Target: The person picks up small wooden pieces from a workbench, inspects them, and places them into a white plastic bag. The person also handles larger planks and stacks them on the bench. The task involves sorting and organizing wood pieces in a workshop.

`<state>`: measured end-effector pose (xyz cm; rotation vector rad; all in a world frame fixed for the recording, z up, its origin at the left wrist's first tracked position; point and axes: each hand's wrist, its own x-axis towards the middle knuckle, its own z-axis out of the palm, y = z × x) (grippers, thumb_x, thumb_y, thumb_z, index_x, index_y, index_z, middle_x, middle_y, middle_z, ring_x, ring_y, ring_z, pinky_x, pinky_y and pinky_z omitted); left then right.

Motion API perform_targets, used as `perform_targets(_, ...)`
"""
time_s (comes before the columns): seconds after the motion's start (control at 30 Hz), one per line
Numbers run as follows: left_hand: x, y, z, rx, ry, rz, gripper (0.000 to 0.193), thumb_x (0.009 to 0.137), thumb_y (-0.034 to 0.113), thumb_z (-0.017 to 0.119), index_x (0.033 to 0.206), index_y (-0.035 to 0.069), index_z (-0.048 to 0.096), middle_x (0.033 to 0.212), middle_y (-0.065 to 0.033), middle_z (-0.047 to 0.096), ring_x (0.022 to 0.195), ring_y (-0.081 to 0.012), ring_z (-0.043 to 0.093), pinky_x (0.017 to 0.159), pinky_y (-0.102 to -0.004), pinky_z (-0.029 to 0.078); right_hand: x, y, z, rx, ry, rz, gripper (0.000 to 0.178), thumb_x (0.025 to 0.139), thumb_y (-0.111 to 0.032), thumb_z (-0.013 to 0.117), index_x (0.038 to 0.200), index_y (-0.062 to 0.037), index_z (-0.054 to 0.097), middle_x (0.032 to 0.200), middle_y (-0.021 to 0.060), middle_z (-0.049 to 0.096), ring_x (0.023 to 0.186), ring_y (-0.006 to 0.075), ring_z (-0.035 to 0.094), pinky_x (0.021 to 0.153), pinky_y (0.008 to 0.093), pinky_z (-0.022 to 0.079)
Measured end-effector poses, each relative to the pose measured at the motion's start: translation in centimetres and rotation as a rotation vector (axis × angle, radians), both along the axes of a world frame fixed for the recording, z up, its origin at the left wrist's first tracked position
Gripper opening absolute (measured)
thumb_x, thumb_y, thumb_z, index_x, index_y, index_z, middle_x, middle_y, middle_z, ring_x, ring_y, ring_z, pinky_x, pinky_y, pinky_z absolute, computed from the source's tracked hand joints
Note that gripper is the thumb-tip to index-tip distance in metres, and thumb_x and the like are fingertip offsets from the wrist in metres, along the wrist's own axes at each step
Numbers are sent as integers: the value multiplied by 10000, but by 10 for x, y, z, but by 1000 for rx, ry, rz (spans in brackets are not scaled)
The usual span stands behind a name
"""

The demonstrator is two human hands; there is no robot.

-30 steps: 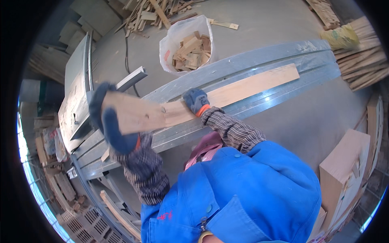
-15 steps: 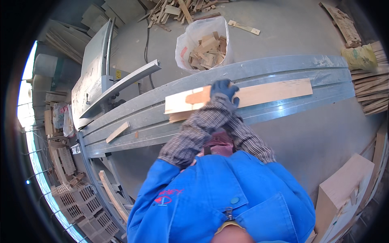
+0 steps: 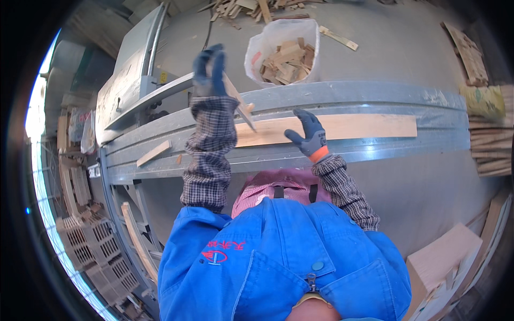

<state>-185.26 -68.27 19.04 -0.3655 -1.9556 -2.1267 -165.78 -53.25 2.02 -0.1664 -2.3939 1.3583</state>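
Note:
My left hand (image 3: 209,72), in a dark blue and grey glove, is raised beyond the metal bench and blurred by motion. It holds a short wooden offcut (image 3: 238,101), which tilts down to the right from the palm side; the exact grip is smeared. My right hand (image 3: 309,134), in a similar glove with an orange cuff, is open. Its thumb and fingers are spread over the long pale board (image 3: 369,126); whether they touch it I cannot tell. The board lies lengthwise on the grooved metal bench (image 3: 441,109).
A white bag (image 3: 257,51) full of wood scraps stands beyond the bench. A small wooden strip (image 3: 153,153) lies at the bench's left. A metal rail (image 3: 155,97) juts in at the left. Stacked boards (image 3: 490,144) stand right; a large wooden block (image 3: 444,262) is near right.
My hands have separated. The left has swung left and away, lifting the short offcut off the bench; the right has opened over the long board. The view has shifted slightly.

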Motion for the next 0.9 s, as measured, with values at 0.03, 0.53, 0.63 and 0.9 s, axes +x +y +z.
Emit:
perform_targets(0.03, -6, -11, 18, 124, -183, 67, 227, 868, 208, 644, 1014, 35, 665, 956, -62, 632, 878, -155, 573, 825, -300, 461, -9, -6, 10, 61, 9, 37, 680, 778, -447, 747, 1291, -56, 532, 1272, 200, 557, 1168, 384, 527, 992, 451, 432)
perform_targets(0.53, -40, -204, -48, 212, -648, 102, 616, 876, 581, 604, 1257, 99, 562, 1177, -94, 605, 1054, -208, 604, 872, -368, 524, -59, -71, 60, -158, -280, 398, 363, 871, -302, 675, 1138, -56, 662, 997, 166, 706, 868, 256, 686, 766, 349, 521)
perform_targets(0.63, -59, -238, -77, 84, -641, 125, 541, 893, 497, 641, 1223, 71, 606, 1111, -70, 647, 992, -157, 621, 840, -293, 518, -56, -91, 71, -247, -368, 443, 390, 869, -318, 673, 1128, -26, 662, 969, 142, 714, 850, 200, 675, 776, 328, 521)
perform_targets(0.9, -81, -249, -96, -128, -577, 47, 583, 894, 513, 633, 1235, 41, 603, 1135, -125, 651, 998, -216, 624, 859, -344, 508, -49, -137, 76, -570, -569, 365, 380, 856, -291, 685, 1109, -8, 672, 943, 90, 702, 819, 141, 655, 733, 291, 524)
